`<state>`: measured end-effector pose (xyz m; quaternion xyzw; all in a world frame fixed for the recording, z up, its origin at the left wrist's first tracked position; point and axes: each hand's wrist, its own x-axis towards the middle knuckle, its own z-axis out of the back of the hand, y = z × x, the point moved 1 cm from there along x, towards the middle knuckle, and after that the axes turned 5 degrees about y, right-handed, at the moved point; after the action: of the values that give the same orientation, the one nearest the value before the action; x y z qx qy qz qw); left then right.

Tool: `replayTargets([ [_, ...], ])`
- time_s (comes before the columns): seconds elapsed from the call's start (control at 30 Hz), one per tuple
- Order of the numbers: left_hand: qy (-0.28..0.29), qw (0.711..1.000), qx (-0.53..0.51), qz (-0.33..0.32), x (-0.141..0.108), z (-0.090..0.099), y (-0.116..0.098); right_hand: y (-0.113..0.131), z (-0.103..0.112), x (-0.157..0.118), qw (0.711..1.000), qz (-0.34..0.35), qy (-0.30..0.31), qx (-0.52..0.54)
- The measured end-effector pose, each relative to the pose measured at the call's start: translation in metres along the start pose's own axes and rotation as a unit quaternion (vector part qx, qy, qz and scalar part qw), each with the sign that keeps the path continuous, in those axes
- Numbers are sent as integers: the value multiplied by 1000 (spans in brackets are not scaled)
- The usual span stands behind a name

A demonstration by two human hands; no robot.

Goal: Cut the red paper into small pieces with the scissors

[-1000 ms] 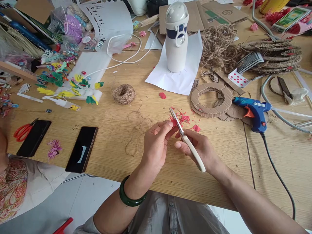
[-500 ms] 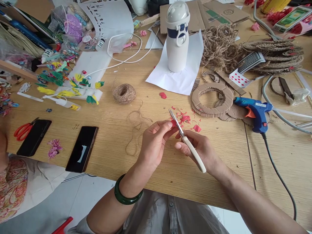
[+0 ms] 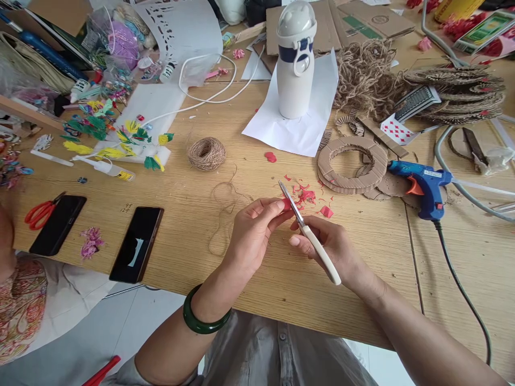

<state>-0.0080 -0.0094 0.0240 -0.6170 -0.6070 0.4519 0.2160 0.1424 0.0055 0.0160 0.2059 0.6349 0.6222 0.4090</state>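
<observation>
Pinched in the fingertips of my left hand (image 3: 254,230) is a small piece of red paper (image 3: 287,205), mostly covered by the fingers. My right hand (image 3: 328,244) grips a pair of scissors with white handles (image 3: 321,254). Their metal blades point up and left and lie against the red piece. Red paper scraps (image 3: 304,194) are scattered on the table just beyond the blades. A few red rounded pieces (image 3: 270,157) lie farther back. Loose thin twine (image 3: 225,214) trails on the table left of my left hand.
A blue glue gun (image 3: 422,185) with a cord lies right, beside a cardboard ring (image 3: 325,176). A white bottle (image 3: 294,80) stands on white paper (image 3: 261,126). Left are a twine ball (image 3: 207,154), two phones (image 3: 137,244) and red-handled scissors (image 3: 39,214). Another person's arm (image 3: 5,241) shows at the left edge.
My left forearm and its green bangle have shifted slightly left. Both hands keep nearly the same hold on the red paper and the scissors. The whole view has moved a little.
</observation>
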Motion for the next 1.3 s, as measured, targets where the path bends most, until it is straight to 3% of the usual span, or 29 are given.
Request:
replayTargets([
  [0.73,-16,999,42,18,4,4,-4,-3,0,0,1000,-9,1,-2],
  [0.93,15,998,39,36,0,2,2,-3,-1,1,1000,-4,-3,15],
  [1.3,18,999,22,18,2,2,0,-4,0,2,1000,-12,-1,3],
])
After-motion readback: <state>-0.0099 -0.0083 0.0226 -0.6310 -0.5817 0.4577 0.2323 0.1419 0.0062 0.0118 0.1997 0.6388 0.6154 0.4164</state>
